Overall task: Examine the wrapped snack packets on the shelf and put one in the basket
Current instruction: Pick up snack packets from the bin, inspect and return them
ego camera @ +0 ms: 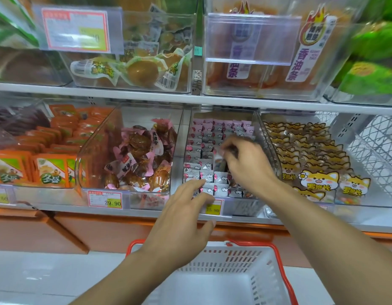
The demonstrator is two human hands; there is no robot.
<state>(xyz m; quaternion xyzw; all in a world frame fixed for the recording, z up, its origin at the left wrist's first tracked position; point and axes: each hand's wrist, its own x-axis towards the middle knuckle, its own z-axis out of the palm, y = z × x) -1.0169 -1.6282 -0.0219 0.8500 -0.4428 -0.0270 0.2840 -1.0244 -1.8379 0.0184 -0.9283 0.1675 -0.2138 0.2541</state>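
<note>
Shop shelf (146,100): one basket (223,282), left hand (179,223) spread, right hand (245,164) among packets (203,150), grip unclear.

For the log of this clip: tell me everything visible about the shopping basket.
The basket is white plastic with slotted walls and a red-orange rim and handle. It sits upright at the bottom of the view, below the shelf edge, between the person's forearms. Its visible interior shows no items. Neither hand touches it; what supports it is out of view.
</note>
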